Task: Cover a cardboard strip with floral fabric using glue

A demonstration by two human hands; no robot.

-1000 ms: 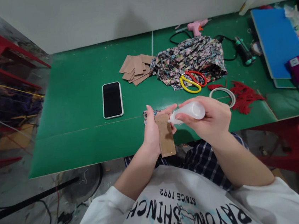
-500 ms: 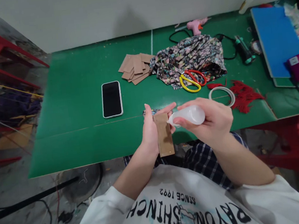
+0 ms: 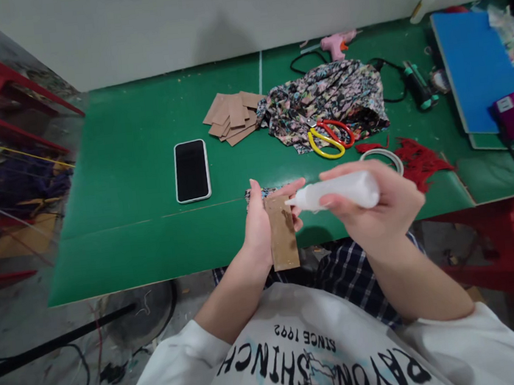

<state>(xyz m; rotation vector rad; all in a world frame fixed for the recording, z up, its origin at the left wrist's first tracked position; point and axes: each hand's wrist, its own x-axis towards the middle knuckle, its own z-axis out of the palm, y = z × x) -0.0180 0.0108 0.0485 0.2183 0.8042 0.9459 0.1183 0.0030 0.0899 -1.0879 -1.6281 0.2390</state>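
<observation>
My left hand (image 3: 257, 226) holds a brown cardboard strip (image 3: 282, 233) upright over the near edge of the green table (image 3: 137, 187), with a scrap of patterned fabric behind it. My right hand (image 3: 380, 207) grips a white squeeze bottle (image 3: 337, 192) lying sideways, its nozzle pointing left at the strip's top right corner. A dark wet patch shows on the strip's surface.
On the table lie a black phone (image 3: 191, 170), a pile of cardboard pieces (image 3: 233, 118), floral fabric (image 3: 327, 99) with red and yellow scissors (image 3: 330, 137), a pink glue gun (image 3: 337, 44), a white ring (image 3: 384, 157), red tassels (image 3: 419, 163), a blue board (image 3: 478, 68).
My right hand has drawn back to the right and up, so more of the bottle shows and its nozzle now sits at the strip's top corner. The left hand holds steady.
</observation>
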